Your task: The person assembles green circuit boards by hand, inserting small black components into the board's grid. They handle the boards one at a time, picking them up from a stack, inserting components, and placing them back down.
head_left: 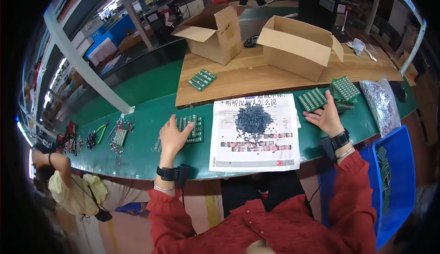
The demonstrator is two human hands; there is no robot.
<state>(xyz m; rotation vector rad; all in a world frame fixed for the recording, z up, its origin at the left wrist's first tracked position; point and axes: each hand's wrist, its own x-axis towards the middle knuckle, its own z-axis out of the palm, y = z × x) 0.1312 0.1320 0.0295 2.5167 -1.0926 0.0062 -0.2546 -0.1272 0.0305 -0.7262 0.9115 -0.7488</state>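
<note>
My left hand [173, 137] lies with its fingers apart over the left part of a green circuit-board panel [197, 128]. Part of that panel is hidden beneath the hand. To the right, my right hand [326, 116] has its fingers spread beside another green circuit-board panel [311, 99]; whether a fingertip touches its edge I cannot tell. Just beyond that hand sits a stack of similar panels [346, 89]. Between my hands, a pile of small dark parts [253, 119] is heaped on a newspaper sheet [220, 157].
Two open cardboard boxes [213, 43] and one panel [201, 79] stand on a wooden board [247, 77]. At right are a clear bag of parts [380, 105] and a blue bin [403, 180] holding panels. Green-handled pliers [102, 132] and loose components lie near another person [78, 185].
</note>
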